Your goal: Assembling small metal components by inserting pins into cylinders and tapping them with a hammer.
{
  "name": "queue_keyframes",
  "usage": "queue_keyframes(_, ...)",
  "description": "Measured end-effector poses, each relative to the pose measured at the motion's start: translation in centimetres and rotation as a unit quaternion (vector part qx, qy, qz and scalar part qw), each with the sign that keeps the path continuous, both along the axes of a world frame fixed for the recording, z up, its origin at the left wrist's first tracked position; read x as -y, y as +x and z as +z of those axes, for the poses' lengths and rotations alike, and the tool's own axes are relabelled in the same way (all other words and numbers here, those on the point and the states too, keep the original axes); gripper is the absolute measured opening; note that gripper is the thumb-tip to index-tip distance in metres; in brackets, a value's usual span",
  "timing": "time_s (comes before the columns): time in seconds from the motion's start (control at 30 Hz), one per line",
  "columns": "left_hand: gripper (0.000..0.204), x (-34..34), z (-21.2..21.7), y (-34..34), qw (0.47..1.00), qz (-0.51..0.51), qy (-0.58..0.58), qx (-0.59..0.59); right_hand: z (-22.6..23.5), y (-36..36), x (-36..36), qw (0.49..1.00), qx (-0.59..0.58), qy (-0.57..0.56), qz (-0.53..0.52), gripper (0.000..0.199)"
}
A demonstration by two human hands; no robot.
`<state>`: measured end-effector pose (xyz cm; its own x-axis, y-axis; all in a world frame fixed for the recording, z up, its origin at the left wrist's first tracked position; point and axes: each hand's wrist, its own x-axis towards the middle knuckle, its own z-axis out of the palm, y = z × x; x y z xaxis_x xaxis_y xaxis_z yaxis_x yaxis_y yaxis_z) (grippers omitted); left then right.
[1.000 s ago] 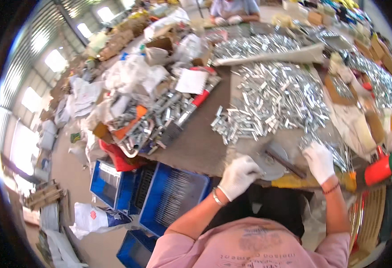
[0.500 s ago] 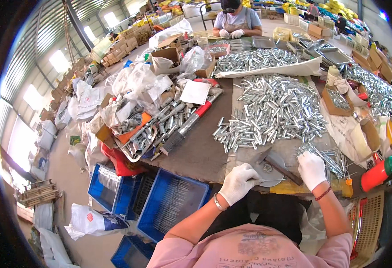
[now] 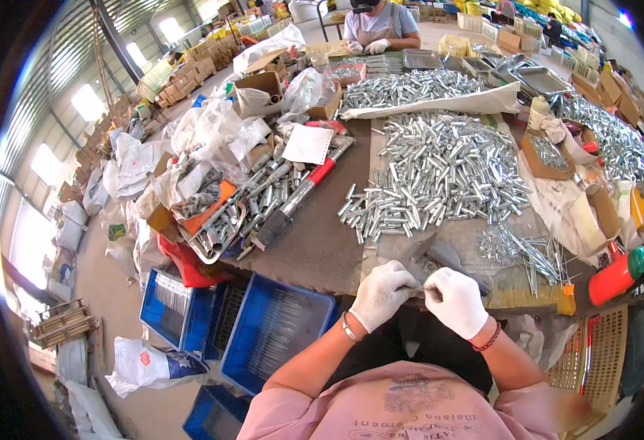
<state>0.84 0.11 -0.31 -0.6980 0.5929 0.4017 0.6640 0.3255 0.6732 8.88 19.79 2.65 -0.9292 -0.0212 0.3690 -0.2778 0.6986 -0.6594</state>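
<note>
Both gloved hands, left hand (image 3: 382,293) and right hand (image 3: 455,301), meeting at tabletop (image 3: 315,242) edge, fingers pinched on small metal piece (image 3: 423,290). Big heap of silver tubes (image 3: 439,176) waiting; blue crates (image 3: 278,341) partly filled below.

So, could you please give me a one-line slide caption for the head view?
White-gloved left hand and right hand meet at the table edge below a heap of small metal tubes.
</note>
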Motion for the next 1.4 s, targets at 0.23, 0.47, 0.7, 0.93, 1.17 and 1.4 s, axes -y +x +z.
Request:
queue_keyframes(0.23, 0.017, -0.1, 0.2, -0.1, 1.000, -0.002, 0.008, 0.004, -1.3, -0.7, 0.4, 0.988, -0.127, 0.082, 0.017, 0.018)
queue_keyframes(0.47, 0.018, -0.1, -0.1, 0.0, 1.000, -0.005, 0.007, 0.002, -1.3, -0.6, 0.2, 0.990, -0.130, 0.058, -0.006, 0.019)
queue_keyframes(0.7, 0.022, 0.0, 0.2, 0.2, 1.000, 0.003, 0.000, -0.002, -1.2, -0.3, -0.1, 0.991, -0.115, 0.068, -0.004, 0.020)
queue_keyframes(0.93, 0.016, -0.2, 0.1, -0.4, 1.000, -0.001, 0.008, 0.010, 0.3, 0.0, -0.4, 0.976, -0.088, 0.198, 0.020, 0.015)
queue_keyframes(1.17, 0.017, -0.2, -0.1, -0.2, 1.000, 0.004, 0.015, 0.016, 1.0, 0.5, -3.7, 0.954, -0.028, 0.284, -0.089, 0.030)
queue_keyframes(1.4, 0.015, -0.1, 0.3, 0.3, 1.000, -0.009, -0.007, 0.025, 0.6, 1.9, -4.5, 0.985, 0.009, 0.139, -0.102, 0.041)
